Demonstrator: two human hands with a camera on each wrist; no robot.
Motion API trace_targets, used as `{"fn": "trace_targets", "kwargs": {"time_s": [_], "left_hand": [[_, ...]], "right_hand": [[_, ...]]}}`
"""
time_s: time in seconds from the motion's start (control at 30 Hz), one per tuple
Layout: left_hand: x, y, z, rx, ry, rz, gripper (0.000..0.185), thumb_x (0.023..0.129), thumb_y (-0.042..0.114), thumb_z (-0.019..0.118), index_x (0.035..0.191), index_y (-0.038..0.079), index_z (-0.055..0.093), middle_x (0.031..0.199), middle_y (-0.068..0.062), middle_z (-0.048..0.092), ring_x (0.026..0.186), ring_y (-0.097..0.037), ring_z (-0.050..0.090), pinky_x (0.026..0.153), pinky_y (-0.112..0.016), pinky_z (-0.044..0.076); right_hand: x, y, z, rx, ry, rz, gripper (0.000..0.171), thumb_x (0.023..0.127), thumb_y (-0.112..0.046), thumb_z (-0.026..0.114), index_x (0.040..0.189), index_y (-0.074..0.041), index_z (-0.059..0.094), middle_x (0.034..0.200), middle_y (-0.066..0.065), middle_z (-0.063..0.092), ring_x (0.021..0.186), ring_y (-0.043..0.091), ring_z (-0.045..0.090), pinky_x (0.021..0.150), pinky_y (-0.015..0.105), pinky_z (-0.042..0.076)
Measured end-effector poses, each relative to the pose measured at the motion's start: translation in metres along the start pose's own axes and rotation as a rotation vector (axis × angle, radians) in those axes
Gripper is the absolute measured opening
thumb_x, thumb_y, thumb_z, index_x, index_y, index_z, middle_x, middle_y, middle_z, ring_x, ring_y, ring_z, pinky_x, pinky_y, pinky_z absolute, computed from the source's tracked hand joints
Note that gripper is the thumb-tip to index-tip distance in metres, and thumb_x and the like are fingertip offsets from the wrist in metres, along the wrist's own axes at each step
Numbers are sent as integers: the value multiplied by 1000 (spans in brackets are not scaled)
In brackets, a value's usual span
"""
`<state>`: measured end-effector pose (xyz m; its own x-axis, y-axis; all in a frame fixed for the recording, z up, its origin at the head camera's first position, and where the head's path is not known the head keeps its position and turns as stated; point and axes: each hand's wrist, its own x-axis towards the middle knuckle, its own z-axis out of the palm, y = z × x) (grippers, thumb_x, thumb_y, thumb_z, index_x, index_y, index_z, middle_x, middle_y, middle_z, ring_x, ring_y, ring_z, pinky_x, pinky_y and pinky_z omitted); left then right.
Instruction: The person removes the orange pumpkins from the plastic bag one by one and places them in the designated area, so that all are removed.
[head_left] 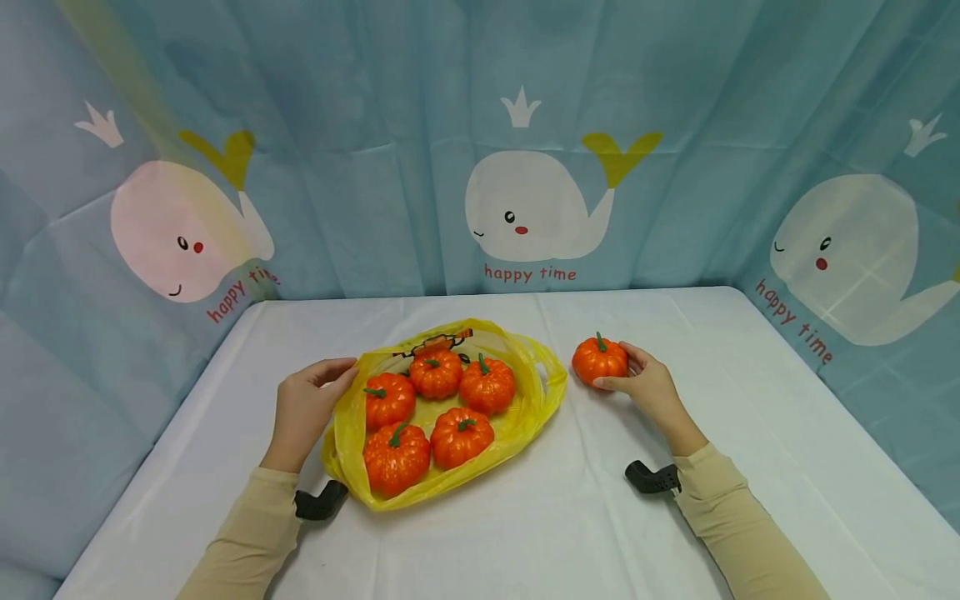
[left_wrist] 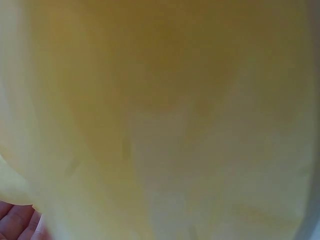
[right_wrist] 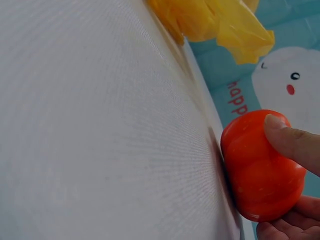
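A yellow plastic bag (head_left: 536, 410) lies spread with its mouth facing up, several small orange pumpkins (head_left: 397, 460) with green stems inside it. At the bag's left rim, my left hand (head_left: 307, 408) pinches the plastic between thumb and fingers. Yellow film fills most of the left wrist view, with a few fingertips (left_wrist: 20, 220) showing at the lower left corner. To the right of the bag, my right hand (head_left: 652, 392) grips a single pumpkin (head_left: 598, 360) from its right side. The right wrist view has the thumb on this pumpkin (right_wrist: 260, 170) and fingers around its other side, close over the tablecloth.
A white cloth (head_left: 510, 550) covers the table. Behind and at both sides hangs a blue curtain (head_left: 360, 225) printed with whales. Black wrist devices (head_left: 652, 477) stick out from both sleeves above the table.
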<state>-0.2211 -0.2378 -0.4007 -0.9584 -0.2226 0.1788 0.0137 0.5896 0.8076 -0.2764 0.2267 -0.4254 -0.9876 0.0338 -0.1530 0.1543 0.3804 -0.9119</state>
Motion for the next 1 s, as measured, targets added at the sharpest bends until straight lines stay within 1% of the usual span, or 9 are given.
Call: {"fn": "trace_targets", "kwargs": {"time_s": [0.3,0.43,0.63,0.8,0.9,1.0], "left_hand": [[1,-2,1,-9,3,3,36,97,35,64,118,7,73,119,-14,72,116,-28,63,75,0,42],[0,-2,2,-13,10,7,35,97,35,64,117,8,73,117,-15,73,115,-29,64,74,1,41],[0,-2,1,-2,14,13,35,97,35,64,117,8,73,116,-15,73,116,-29,63,74,0,42],[0,-2,0,-9,4,14,36,98,35,63,118,7,73,118,-15,72,117,-30,63,74,0,42],[0,-2,0,-14,5,21,36,98,35,63,118,6,72,119,-15,72,117,-30,63,74,1,42],[0,-2,0,-17,5,19,37,98,35,63,118,6,72,119,-14,72,117,-30,63,74,1,43]], "right_hand": [[2,4,-3,14,-22,-17,94,85,-17,79,157,-1,21,165,18,21,152,32,23,122,42,26],[-2,1,-5,17,-18,-42,93,85,-18,79,157,-1,22,164,17,23,153,30,23,122,41,26],[-17,-16,-8,2,26,-106,92,86,-18,79,157,-4,23,165,12,23,153,29,21,121,41,26],[-34,-38,-7,3,54,-161,85,87,-15,77,156,-6,29,163,10,29,152,27,26,119,40,29],[-44,-49,-4,22,48,-189,80,88,-14,76,155,-7,33,161,9,34,150,25,30,116,35,32],[-54,-59,2,45,24,-211,78,87,-17,78,153,-8,37,159,8,38,149,22,34,114,31,34]]}}
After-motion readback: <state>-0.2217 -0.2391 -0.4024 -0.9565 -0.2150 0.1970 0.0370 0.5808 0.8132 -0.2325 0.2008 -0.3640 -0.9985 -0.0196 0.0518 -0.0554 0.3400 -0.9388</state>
